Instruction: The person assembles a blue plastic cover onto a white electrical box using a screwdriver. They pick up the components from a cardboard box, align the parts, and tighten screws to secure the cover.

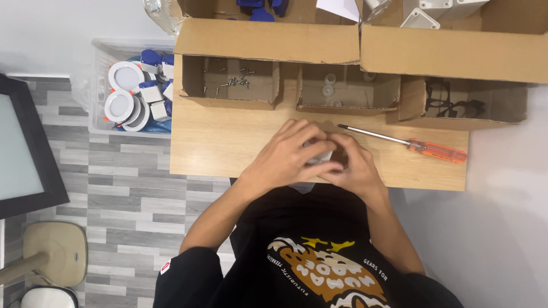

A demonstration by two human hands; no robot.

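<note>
While a clear plastic bin of round white lamp fittings [127,91] sits upper left, the left hand [285,157] and right hand [355,165] clasp together around a small white part [319,157] mid-frame; an orange-handled screwdriver [422,147] lies right

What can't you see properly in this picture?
Head view only:
- The small white part: mostly covered by the left hand and right hand, so its shape is unclear.
- The white plastic pieces at the top: cut off by the picture's edge.
- The round pale bits in the middle open cardboard box: too small to tell.
- The black tangled items in the right-hand box: shadowed.
</note>
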